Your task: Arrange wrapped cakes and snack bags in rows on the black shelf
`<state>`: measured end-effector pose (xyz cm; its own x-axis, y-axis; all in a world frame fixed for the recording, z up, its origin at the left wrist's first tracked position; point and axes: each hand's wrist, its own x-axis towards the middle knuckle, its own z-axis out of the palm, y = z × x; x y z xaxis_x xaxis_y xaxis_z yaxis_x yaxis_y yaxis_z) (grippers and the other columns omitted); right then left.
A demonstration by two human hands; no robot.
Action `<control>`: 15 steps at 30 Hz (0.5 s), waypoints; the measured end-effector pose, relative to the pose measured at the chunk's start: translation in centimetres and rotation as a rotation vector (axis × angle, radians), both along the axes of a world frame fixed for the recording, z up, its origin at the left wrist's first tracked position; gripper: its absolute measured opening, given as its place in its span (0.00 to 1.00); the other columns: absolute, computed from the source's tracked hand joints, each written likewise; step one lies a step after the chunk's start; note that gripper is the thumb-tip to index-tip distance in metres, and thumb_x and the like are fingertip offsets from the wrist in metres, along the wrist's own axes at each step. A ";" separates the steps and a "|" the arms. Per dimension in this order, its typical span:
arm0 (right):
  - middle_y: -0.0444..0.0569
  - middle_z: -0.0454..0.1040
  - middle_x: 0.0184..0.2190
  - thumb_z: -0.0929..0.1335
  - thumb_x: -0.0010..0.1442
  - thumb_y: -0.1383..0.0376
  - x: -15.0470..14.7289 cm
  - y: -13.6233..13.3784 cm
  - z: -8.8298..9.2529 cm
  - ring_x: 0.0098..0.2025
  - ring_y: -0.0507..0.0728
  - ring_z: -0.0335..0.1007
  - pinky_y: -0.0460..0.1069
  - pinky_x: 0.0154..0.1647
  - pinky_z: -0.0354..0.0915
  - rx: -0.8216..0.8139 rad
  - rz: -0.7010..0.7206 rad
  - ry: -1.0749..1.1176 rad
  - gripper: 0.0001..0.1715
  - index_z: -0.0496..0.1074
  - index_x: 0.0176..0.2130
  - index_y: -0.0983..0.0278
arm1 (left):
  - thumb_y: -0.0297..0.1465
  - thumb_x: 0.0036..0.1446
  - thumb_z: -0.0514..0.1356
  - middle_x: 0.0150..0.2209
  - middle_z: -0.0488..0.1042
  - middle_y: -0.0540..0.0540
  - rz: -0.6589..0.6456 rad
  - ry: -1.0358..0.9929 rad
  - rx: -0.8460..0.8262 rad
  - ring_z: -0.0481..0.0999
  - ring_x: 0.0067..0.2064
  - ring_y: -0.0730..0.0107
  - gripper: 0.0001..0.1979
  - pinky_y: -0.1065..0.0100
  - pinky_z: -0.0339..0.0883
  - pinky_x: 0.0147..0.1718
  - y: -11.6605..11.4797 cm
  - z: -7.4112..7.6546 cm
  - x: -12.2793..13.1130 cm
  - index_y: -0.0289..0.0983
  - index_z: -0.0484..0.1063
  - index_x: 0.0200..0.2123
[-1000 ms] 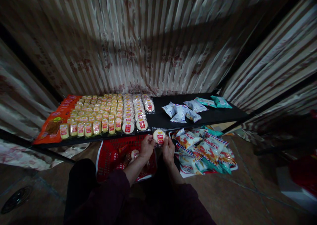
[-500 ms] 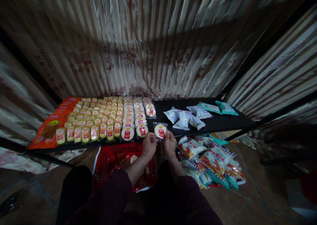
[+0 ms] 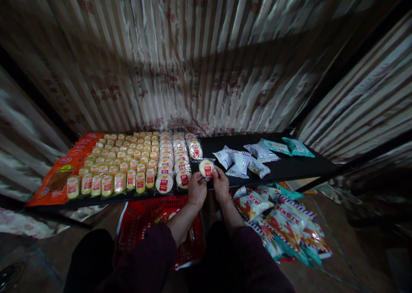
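Note:
A round, pale cake (image 3: 206,169) in a clear wrapper with a red label is between my two hands, just above the shelf's front edge. My right hand (image 3: 221,184) pinches its right side. At its lower left, the fingers of my left hand (image 3: 197,190) are closed on the wrapper's edge. Left of my hands, similar wrapped round cakes (image 3: 164,183) overlap in rows running back. The third row (image 3: 195,150) is shorter and lies behind the held cake.
Small yellow packaged cakes (image 3: 107,185) and orange packets (image 3: 62,172) fill the left of the black shelf (image 3: 219,143). White packets (image 3: 240,163) and green ones (image 3: 298,147) lie right. Below are a red basket (image 3: 128,224) and a heap of snack bags (image 3: 286,224). A curtain (image 3: 193,69) hangs behind.
The held cake has moved slightly back and left over the shelf, nearer the short third row. Both hands have moved with it. The camera view has shifted a little.

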<state>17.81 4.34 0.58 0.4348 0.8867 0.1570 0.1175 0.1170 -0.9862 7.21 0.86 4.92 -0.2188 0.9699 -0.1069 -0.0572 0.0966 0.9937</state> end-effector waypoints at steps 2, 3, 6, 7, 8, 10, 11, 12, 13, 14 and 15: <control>0.53 0.77 0.43 0.66 0.52 0.50 -0.1 0.5 0.1 0.42 0.59 0.71 0.54 0.45 0.67 -0.016 0.020 0.049 0.29 0.73 0.48 0.64 | 0.15 0.46 0.57 0.42 0.77 0.40 -0.005 -0.006 -0.001 0.76 0.46 0.63 0.17 0.64 0.66 0.49 0.5 0.2 0.2 0.34 0.73 0.39; 0.53 0.76 0.44 0.66 0.51 0.51 -0.2 0.8 0.1 0.41 0.59 0.71 0.54 0.44 0.67 -0.026 0.027 0.070 0.30 0.72 0.49 0.65 | 0.15 0.47 0.57 0.43 0.77 0.40 -0.012 0.004 0.000 0.76 0.47 0.62 0.17 0.64 0.66 0.50 0.7 0.3 0.3 0.34 0.72 0.40; 0.53 0.76 0.43 0.67 0.49 0.54 -0.3 1.5 0.2 0.40 0.59 0.71 0.53 0.42 0.67 -0.044 0.045 0.112 0.31 0.71 0.50 0.65 | 0.16 0.47 0.56 0.45 0.76 0.39 -0.018 0.077 -0.012 0.74 0.49 0.61 0.18 0.63 0.65 0.50 1.4 0.7 0.4 0.34 0.72 0.42; 0.53 0.76 0.43 0.67 0.49 0.54 -0.3 1.7 0.2 0.40 0.59 0.71 0.53 0.42 0.68 -0.047 0.053 0.116 0.30 0.71 0.50 0.64 | 0.17 0.48 0.56 0.45 0.76 0.39 -0.018 0.110 -0.022 0.74 0.49 0.61 0.17 0.63 0.64 0.50 1.6 0.9 0.4 0.35 0.72 0.42; 0.52 0.76 0.43 0.66 0.49 0.55 -0.2 2.0 0.1 0.40 0.59 0.71 0.53 0.42 0.68 -0.048 0.060 0.116 0.30 0.71 0.50 0.64 | 0.17 0.48 0.56 0.44 0.76 0.40 -0.021 0.147 -0.028 0.74 0.48 0.61 0.17 0.63 0.64 0.50 1.7 1.0 0.4 0.35 0.72 0.41; 0.51 0.77 0.42 0.65 0.49 0.56 -0.2 2.6 0.0 0.40 0.58 0.72 0.53 0.43 0.68 -0.052 0.066 0.087 0.28 0.71 0.49 0.64 | 0.19 0.49 0.56 0.42 0.76 0.42 -0.037 0.232 -0.029 0.74 0.46 0.62 0.15 0.63 0.64 0.50 2.0 1.4 0.5 0.36 0.72 0.40; 0.51 0.77 0.42 0.65 0.49 0.57 -0.1 2.9 -0.1 0.41 0.58 0.72 0.53 0.44 0.68 -0.055 0.063 0.058 0.27 0.72 0.48 0.64 | 0.20 0.50 0.56 0.42 0.76 0.43 -0.047 0.275 -0.028 0.74 0.46 0.63 0.15 0.64 0.64 0.49 2.2 1.6 0.5 0.36 0.72 0.41; 0.50 0.77 0.41 0.64 0.50 0.58 -0.1 3.2 -0.2 0.41 0.58 0.72 0.53 0.46 0.67 -0.055 0.055 0.023 0.26 0.72 0.48 0.64 | 0.21 0.50 0.56 0.42 0.76 0.43 -0.055 0.314 -0.027 0.74 0.45 0.63 0.15 0.64 0.64 0.49 2.3 1.7 0.5 0.36 0.72 0.41; 0.50 0.78 0.41 0.63 0.50 0.59 -0.1 3.5 -0.3 0.42 0.58 0.72 0.54 0.47 0.67 -0.053 0.045 -0.013 0.26 0.72 0.47 0.64 | 0.21 0.51 0.55 0.43 0.76 0.43 -0.062 0.349 -0.027 0.74 0.46 0.63 0.15 0.64 0.64 0.49 2.4 1.8 0.6 0.36 0.72 0.42; 0.50 0.78 0.41 0.62 0.50 0.60 -0.1 3.8 -0.3 0.42 0.58 0.72 0.54 0.48 0.67 -0.051 0.039 -0.049 0.25 0.72 0.47 0.64 | 0.22 0.52 0.55 0.44 0.76 0.42 -0.068 0.376 -0.028 0.74 0.47 0.63 0.15 0.64 0.64 0.49 2.6 1.8 0.6 0.36 0.71 0.43; 0.50 0.78 0.41 0.62 0.50 0.61 -0.1 4.1 -0.3 0.42 0.58 0.72 0.53 0.48 0.67 -0.050 0.034 -0.081 0.25 0.72 0.47 0.64 | 0.22 0.52 0.55 0.45 0.76 0.41 -0.072 0.396 -0.027 0.73 0.48 0.62 0.15 0.64 0.64 0.50 2.7 1.8 0.7 0.35 0.71 0.44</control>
